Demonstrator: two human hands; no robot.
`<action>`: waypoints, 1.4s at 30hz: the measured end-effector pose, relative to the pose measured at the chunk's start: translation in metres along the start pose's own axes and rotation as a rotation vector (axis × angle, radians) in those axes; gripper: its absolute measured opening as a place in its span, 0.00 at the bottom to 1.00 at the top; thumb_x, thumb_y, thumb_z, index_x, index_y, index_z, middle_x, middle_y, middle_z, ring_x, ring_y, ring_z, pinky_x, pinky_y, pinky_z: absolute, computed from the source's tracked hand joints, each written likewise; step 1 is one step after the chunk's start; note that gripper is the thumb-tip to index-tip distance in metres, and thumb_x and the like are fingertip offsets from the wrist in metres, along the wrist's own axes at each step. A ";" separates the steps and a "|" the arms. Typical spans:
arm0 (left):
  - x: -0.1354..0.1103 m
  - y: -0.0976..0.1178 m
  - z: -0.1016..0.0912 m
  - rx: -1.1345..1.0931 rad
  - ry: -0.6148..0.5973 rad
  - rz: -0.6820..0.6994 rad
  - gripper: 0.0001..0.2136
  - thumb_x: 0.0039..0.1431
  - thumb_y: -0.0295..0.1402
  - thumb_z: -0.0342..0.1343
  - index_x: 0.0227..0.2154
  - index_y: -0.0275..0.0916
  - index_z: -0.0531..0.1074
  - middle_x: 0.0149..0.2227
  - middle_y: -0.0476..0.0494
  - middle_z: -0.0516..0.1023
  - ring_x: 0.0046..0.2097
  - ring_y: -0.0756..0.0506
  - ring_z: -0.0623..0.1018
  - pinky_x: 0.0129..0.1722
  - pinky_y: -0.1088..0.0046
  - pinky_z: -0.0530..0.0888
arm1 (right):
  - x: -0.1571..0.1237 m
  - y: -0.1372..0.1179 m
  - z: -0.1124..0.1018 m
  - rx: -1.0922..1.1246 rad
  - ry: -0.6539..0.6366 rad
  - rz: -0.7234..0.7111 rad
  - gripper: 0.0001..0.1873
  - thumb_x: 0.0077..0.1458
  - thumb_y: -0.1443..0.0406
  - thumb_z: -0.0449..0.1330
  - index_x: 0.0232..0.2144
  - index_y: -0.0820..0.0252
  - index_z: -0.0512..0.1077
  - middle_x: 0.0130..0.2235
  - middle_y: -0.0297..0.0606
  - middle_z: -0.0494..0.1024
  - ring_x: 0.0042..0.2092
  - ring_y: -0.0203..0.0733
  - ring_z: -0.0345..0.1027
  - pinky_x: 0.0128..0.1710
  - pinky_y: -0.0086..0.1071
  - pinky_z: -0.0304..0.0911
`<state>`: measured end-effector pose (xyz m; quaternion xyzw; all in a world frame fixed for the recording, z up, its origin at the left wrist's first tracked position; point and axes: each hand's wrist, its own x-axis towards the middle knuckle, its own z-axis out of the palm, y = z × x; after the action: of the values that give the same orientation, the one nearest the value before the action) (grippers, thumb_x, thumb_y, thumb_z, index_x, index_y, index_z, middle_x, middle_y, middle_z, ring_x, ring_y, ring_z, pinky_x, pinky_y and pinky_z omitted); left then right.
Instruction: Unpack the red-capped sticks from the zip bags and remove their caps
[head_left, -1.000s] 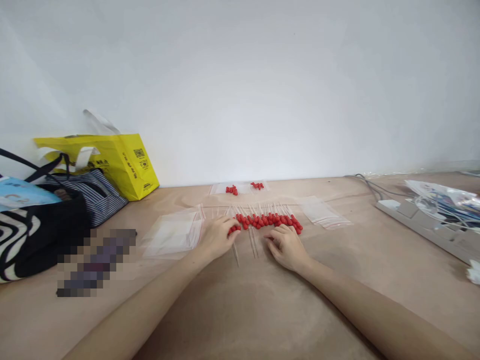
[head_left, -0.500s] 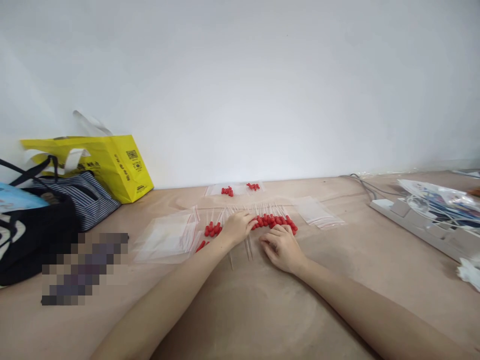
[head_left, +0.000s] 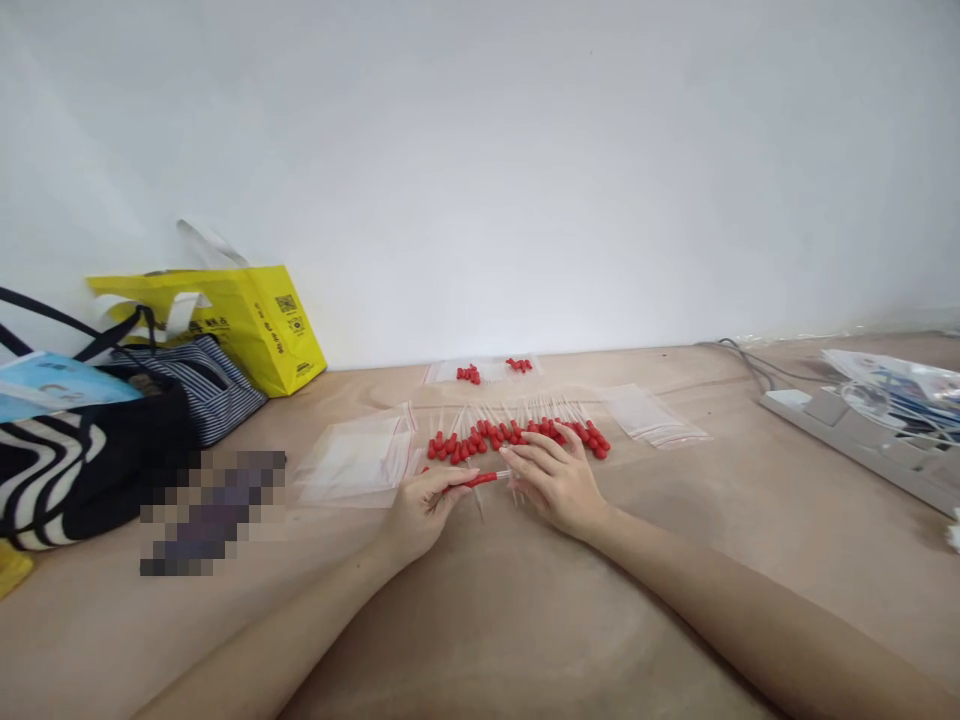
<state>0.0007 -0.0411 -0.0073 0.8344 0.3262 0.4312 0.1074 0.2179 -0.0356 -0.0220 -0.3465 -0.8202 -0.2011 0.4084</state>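
Observation:
Between my two hands lies a dropper with a red rubber bulb (head_left: 484,479) and a thin clear tube. My left hand (head_left: 421,512) is closed, pinching the red bulb between thumb and fingers. The fingers of my right hand (head_left: 562,487) close on the clear tube; their tips partly hide it. Just beyond, a row of droppers (head_left: 466,443) rests on the table, red bulbs towards me and tubes pointing away. My right hand covers some of that row. A few loose clear tubes (head_left: 478,503) lie under and between the hands.
Zip bags (head_left: 352,462) lie left of the row, and another zip bag (head_left: 654,416) lies right. By the wall, a bag with red bulbs (head_left: 491,370) lies flat. A yellow bag (head_left: 262,330) and dark bags stand left; a power strip (head_left: 847,440) is right.
My left hand has drawn back from the row and now grips a dropper's red bulb. My right hand has opened from its curl to pinch the tube. The view has shifted slightly left.

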 end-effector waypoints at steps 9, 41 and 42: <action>0.005 0.002 0.003 0.194 0.001 0.302 0.10 0.55 0.26 0.50 0.39 0.39 0.70 0.35 0.45 0.78 0.38 0.49 0.74 0.39 0.69 0.72 | -0.005 0.001 0.004 -0.061 0.011 -0.141 0.12 0.55 0.66 0.53 0.42 0.54 0.68 0.28 0.32 0.77 0.44 0.38 0.66 0.56 0.49 0.34; 0.000 0.014 0.020 0.627 0.101 0.410 0.10 0.53 0.24 0.47 0.28 0.41 0.72 0.34 0.53 0.78 0.42 0.45 0.73 0.55 0.45 0.45 | -0.003 -0.010 -0.004 0.090 -0.060 -0.083 0.08 0.54 0.68 0.51 0.29 0.55 0.69 0.20 0.29 0.75 0.42 0.39 0.67 0.54 0.54 0.20; 0.001 0.014 0.019 0.634 0.103 0.414 0.10 0.53 0.24 0.46 0.27 0.41 0.72 0.34 0.53 0.78 0.42 0.45 0.73 0.55 0.45 0.45 | -0.002 -0.010 -0.004 0.107 -0.064 -0.074 0.08 0.54 0.68 0.51 0.29 0.55 0.70 0.21 0.29 0.76 0.42 0.39 0.67 0.54 0.54 0.19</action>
<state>0.0226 -0.0493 -0.0122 0.8517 0.2729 0.3627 -0.2618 0.2136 -0.0464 -0.0219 -0.3002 -0.8546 -0.1609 0.3921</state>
